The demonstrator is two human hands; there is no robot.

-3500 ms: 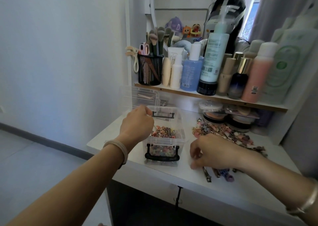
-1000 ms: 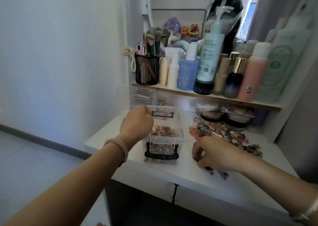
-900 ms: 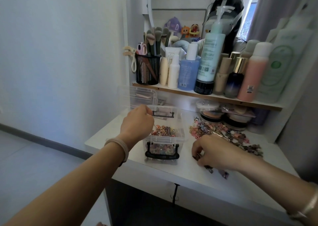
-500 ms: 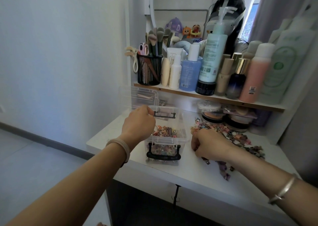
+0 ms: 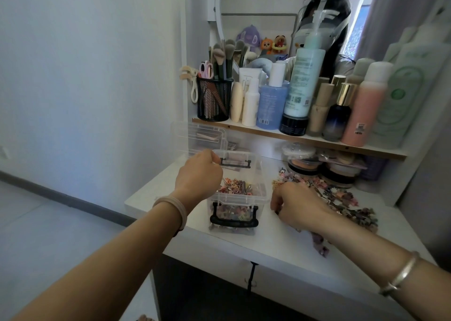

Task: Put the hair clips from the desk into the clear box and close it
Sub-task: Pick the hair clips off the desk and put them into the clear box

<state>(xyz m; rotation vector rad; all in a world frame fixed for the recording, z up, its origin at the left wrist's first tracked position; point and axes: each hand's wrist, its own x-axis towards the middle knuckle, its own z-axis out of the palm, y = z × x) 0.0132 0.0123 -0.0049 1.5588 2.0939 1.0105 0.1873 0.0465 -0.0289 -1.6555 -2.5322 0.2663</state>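
Clear box (image 5: pixel 238 199) open on white desk (image 5: pixel 275 245), near front edge, part-filled with hair clips; lid (image 5: pixel 199 137) tipped back behind it. Left hand (image 5: pixel 199 175) curled at box's left rim, fingers closed; what it grips, cannot tell. Right hand (image 5: pixel 296 204) fisted just right of box, knuckles down on loose hair clips (image 5: pixel 341 202); grasp hidden. Bare desk strip along front edge. Shelf (image 5: pixel 292 135) overhangs back, crowded with bottles (image 5: pixel 271 103). Labels unreadable.
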